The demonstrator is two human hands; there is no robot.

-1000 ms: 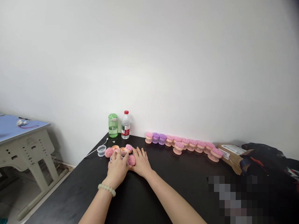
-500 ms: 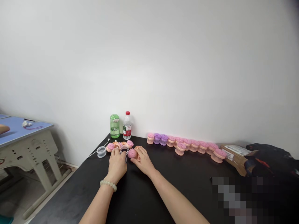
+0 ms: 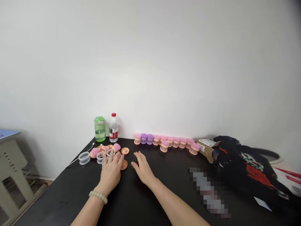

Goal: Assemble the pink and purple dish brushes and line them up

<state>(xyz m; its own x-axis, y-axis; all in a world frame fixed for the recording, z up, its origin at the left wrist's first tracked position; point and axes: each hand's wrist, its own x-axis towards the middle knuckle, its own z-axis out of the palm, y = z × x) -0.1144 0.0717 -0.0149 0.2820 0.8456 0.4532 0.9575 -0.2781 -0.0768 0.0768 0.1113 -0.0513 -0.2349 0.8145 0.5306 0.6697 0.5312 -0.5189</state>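
My left hand (image 3: 111, 169) lies with fingers spread over a cluster of parts at the back left of the black table. Under and around its fingers are clear plastic rings (image 3: 84, 158), pink bristle heads (image 3: 94, 153) and round orange discs (image 3: 123, 165); some are partly hidden by the hand. One orange disc (image 3: 125, 151) sits just beyond the fingertips. To the right of the cluster, my right hand (image 3: 143, 169) is open above the table, thumb apart from the fingers, with nothing in it.
Assembled round bristle brushes (image 3: 176, 142), mostly pink and two purple, line the wall, one (image 3: 164, 146) standing in front. A green bottle (image 3: 100, 129) and a red-capped water bottle (image 3: 113, 128) stand at back left. A cardboard box (image 3: 205, 149) and dark bag (image 3: 244, 166) lie right. A white cable (image 3: 75, 160) crosses the left edge.
The view has turned right. My right hand has moved off the pink and orange parts and opened. My left hand has spread its fingers over the cluster; orange discs show more plainly.
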